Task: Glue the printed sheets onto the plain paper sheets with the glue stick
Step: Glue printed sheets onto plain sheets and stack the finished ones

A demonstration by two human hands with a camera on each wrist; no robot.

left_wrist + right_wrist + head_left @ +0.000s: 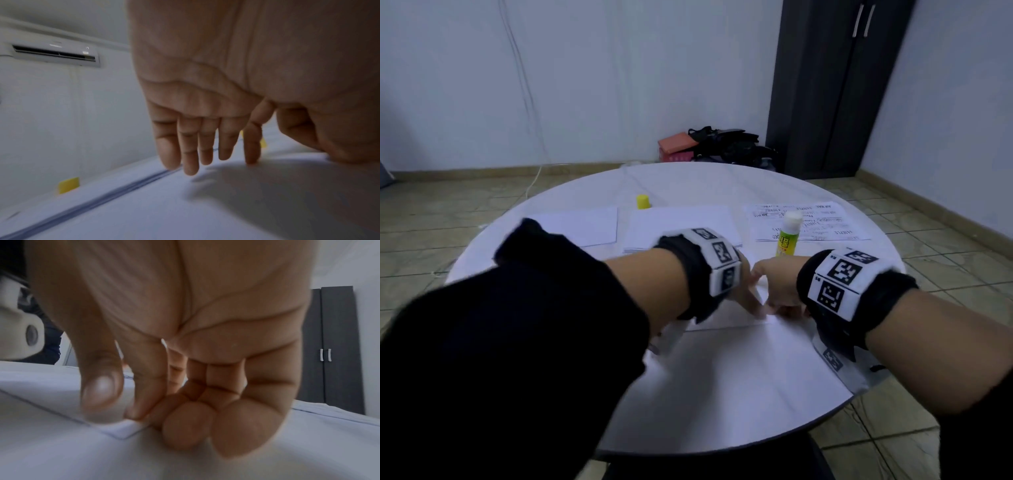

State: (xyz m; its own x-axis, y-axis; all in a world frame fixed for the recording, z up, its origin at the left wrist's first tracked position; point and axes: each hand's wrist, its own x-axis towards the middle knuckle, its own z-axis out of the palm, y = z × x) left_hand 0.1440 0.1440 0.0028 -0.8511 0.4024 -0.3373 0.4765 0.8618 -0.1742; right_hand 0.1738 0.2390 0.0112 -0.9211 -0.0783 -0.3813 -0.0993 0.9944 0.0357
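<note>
A white sheet (739, 370) lies on the round white table (688, 181) near its front edge, and both hands meet at the sheet's far edge. My left hand (748, 301) points its straight fingers (191, 168) down onto the paper (226, 211). My right hand (777, 291) pinches a paper corner (123, 430) between thumb and index finger (135, 408), with its other fingers curled in. The green and yellow glue stick (787, 236) stands uncapped just beyond the hands. Its yellow cap (643, 201) stands farther back. Printed sheets (808, 222) lie at the right.
Two stacks of plain paper (681, 226) (582, 224) lie at the middle and back left of the table. A dark cupboard (835, 85) stands by the far wall, with a red box and black bags (722, 144) on the floor beside it.
</note>
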